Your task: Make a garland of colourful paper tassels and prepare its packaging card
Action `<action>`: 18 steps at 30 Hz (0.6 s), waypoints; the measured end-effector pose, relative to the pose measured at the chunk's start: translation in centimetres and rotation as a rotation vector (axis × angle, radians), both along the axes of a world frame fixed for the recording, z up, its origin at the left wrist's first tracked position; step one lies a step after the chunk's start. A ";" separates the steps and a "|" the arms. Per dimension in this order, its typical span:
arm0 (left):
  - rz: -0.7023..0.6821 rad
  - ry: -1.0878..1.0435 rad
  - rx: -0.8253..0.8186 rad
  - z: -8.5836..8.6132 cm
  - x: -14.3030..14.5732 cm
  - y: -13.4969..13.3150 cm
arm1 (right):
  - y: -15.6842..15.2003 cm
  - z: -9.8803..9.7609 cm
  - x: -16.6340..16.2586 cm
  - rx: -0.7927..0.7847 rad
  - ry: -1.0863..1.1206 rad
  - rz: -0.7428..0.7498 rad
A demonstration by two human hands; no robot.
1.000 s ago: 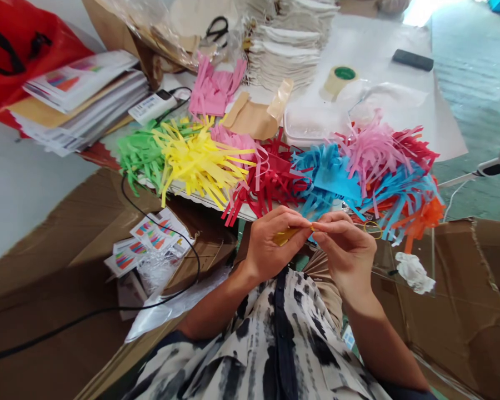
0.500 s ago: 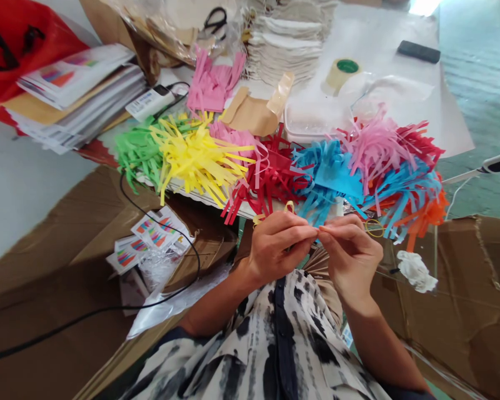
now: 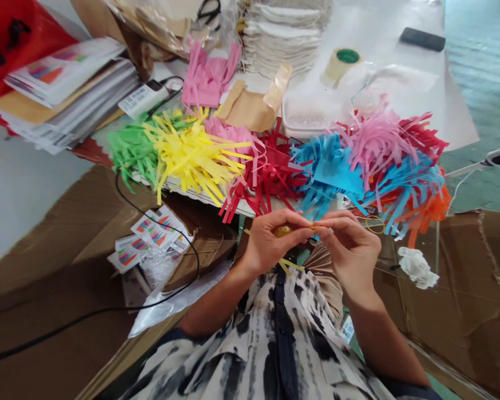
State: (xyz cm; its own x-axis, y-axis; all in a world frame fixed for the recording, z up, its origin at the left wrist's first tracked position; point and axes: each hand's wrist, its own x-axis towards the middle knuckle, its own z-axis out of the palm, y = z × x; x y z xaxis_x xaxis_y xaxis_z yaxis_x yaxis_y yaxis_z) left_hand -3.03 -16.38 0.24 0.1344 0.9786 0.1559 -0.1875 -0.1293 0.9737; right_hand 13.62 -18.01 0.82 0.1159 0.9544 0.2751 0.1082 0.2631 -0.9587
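Observation:
My left hand [image 3: 270, 241] and my right hand [image 3: 350, 250] meet fingertip to fingertip over my lap. Both pinch a small yellow paper piece [image 3: 284, 230]; its strips hang below my left hand. Just beyond lie fringed paper bundles on the table edge: green [image 3: 129, 147], yellow [image 3: 191, 153], red [image 3: 266, 178], blue [image 3: 329, 172], pink [image 3: 373, 139] and orange [image 3: 427, 214]. A yellow rubber band [image 3: 375, 224] lies beside my right hand.
Stacked printed sheets [image 3: 62, 94] sit at the far left. A tape roll [image 3: 339, 64], a dark phone [image 3: 422, 39], scissors [image 3: 206, 10] and white stacks [image 3: 283, 33] are at the back. Printed cards [image 3: 150, 236], a black cable [image 3: 158, 222] and cardboard [image 3: 462, 311] surround my lap.
My hands stayed together, working the yellow piece; its strips that stuck up above my left hand half a second ago now hang below it. The view shifted slightly.

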 end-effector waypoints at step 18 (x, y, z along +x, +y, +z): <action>-0.104 -0.137 -0.220 -0.2 0.5 0.1 | 0.0 -1.0 0.2 -0.056 0.069 0.017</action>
